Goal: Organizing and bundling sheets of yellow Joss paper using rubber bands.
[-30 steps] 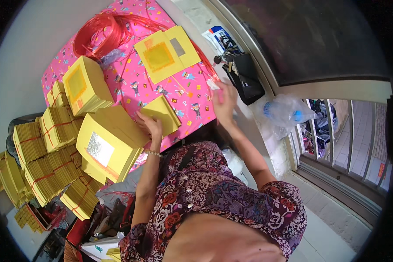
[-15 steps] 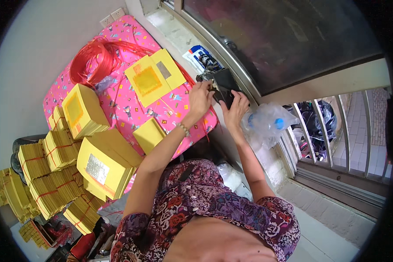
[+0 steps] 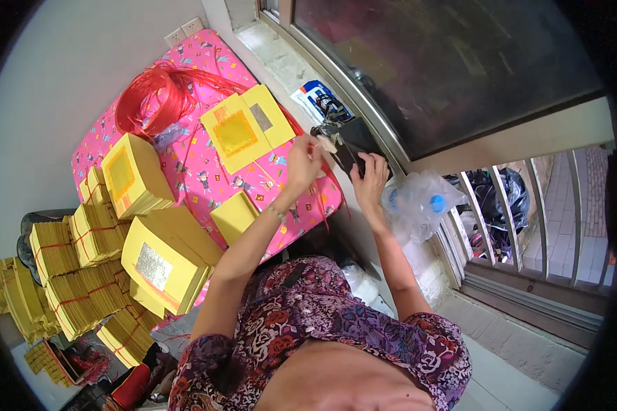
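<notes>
On the far left stood yellow paper bundles tied with red cord, at least four of them. Beside them rose two larger yellow stacks: a back stack with an orange-yellow square on its face, and a front stack with a silver one. One red cord coil sat farther back on the pink table cover. Next came two flat, overlapping yellow cards and, near the table's front edge, one small yellow pad.

The left hand hung above the table's right edge, its fingers curled, close to one pale scrap; at this blur I could not tell whether they pinched it. One black case lay on the window ledge, right of the table, with one bunch of keys at its far end. The right hand was half open, parted fingertips resting on the case's near end without closing round it. The step in hand seemed to be handling at the case; the next move called for a steady right hand and a fine left fingertip grip. Just beyond the right hand lay one clear plastic bag.
</notes>
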`<state>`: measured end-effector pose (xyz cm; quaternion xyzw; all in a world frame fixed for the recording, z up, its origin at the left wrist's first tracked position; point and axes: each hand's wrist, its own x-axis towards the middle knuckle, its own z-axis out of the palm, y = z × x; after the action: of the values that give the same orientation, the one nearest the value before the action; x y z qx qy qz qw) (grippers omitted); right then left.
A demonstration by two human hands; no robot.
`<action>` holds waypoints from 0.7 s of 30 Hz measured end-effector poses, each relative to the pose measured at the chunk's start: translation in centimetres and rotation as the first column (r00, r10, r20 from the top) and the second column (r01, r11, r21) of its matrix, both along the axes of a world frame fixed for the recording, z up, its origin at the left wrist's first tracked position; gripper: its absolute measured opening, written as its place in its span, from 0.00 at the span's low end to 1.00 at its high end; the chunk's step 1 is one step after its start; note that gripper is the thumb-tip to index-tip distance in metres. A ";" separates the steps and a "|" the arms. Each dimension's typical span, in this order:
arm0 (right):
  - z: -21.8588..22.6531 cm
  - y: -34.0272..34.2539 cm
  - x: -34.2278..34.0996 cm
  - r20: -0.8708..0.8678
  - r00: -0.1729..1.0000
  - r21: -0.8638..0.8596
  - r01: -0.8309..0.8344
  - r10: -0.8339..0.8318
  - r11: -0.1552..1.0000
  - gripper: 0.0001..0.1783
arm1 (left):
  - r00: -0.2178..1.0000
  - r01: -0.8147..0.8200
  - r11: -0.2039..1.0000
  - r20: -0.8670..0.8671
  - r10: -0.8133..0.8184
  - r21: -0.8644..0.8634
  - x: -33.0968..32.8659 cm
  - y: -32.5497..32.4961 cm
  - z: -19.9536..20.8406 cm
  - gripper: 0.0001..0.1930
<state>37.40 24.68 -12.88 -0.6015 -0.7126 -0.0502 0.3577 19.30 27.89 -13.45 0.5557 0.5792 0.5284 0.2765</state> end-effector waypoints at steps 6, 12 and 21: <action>4.0 -1.0 -3.6 -0.227 0.966 -0.042 -0.135 0.122 0.990 0.17 | 0.966 0.038 0.999 0.256 -0.031 -0.021 -7.1 -7.0 3.3 0.04; 10.2 -4.5 -12.8 -0.637 0.616 -0.053 -0.635 0.464 0.770 0.14 | 0.958 -0.059 0.998 0.279 0.064 -0.027 -10.3 -12.2 7.6 0.03; 8.8 -5.6 -18.1 -0.820 0.302 -0.129 -0.925 0.486 0.357 0.07 | 0.688 -0.147 0.985 0.706 0.168 -0.091 -13.9 -17.5 9.5 0.03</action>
<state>19.28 19.04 -4.10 -0.2391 -0.7048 0.5661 0.3544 5.36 10.37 -3.97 0.2534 0.4801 0.7157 0.4394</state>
